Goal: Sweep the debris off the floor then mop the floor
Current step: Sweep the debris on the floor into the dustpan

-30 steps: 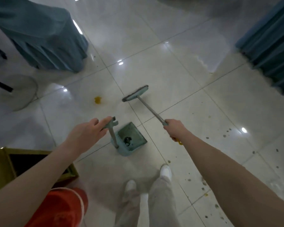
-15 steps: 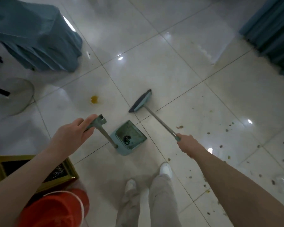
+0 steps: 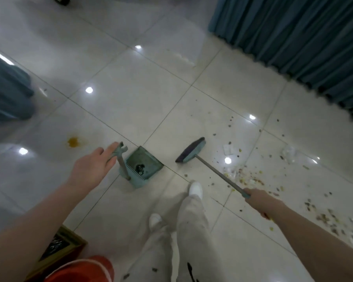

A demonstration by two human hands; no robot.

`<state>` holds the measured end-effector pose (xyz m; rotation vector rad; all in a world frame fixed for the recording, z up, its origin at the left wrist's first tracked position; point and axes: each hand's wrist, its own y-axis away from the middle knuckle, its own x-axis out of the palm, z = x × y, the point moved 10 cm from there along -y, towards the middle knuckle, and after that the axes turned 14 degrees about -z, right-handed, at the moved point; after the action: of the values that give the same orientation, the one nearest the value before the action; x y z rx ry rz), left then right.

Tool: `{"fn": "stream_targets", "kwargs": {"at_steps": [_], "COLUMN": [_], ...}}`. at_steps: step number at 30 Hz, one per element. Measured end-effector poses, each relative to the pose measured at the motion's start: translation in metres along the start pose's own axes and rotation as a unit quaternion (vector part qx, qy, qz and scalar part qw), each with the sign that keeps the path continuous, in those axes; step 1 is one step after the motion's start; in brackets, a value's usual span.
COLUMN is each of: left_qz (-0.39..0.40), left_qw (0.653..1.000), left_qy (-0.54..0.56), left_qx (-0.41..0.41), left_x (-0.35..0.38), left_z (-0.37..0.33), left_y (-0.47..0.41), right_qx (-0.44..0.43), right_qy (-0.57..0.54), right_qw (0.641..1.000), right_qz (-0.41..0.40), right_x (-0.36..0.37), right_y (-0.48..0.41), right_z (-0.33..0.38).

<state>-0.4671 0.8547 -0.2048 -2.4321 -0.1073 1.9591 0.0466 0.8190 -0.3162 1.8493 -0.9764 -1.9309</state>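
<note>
My count on the floor (image 3: 130, 98), kind by kind.
I see one broom (image 3: 191, 150), one dustpan (image 3: 144, 162), one yellow stain (image 3: 73, 141), two white shoes (image 3: 195, 188), one red bucket (image 3: 84, 269) at the floor's near edge and one curtain (image 3: 304, 37) along its far-right edge; the debris (image 3: 251, 178) crumbs are too many to count.

Left arm bare, reaching forward from lower left. Left hand (image 3: 94, 167) palm down, fingers straight, tips resting on top of dustpan handle (image 3: 122, 166). Right arm bare, extended from lower right. Right hand (image 3: 259, 200) curled round broom handle (image 3: 218, 174).
</note>
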Motion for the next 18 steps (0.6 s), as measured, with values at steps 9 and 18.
{"fn": "stream_targets", "kwargs": {"at_steps": [9, 18], "left_qz": [-0.008, -0.009], "left_qw": [0.995, 0.992], "left_qy": [-0.002, 0.000], "left_qx": [0.096, 0.128], "left_x": [0.000, -0.009], "left_z": [-0.040, -0.048], "left_y": [-0.001, 0.010], "right_qx": [0.022, -0.037], "right_qy": [-0.030, -0.063], "right_qw": [0.999, 0.996], "right_qz": [-0.008, -0.052], "right_x": [0.016, -0.020], "right_y": [0.063, 0.044], "right_z": [-0.054, -0.010]}}
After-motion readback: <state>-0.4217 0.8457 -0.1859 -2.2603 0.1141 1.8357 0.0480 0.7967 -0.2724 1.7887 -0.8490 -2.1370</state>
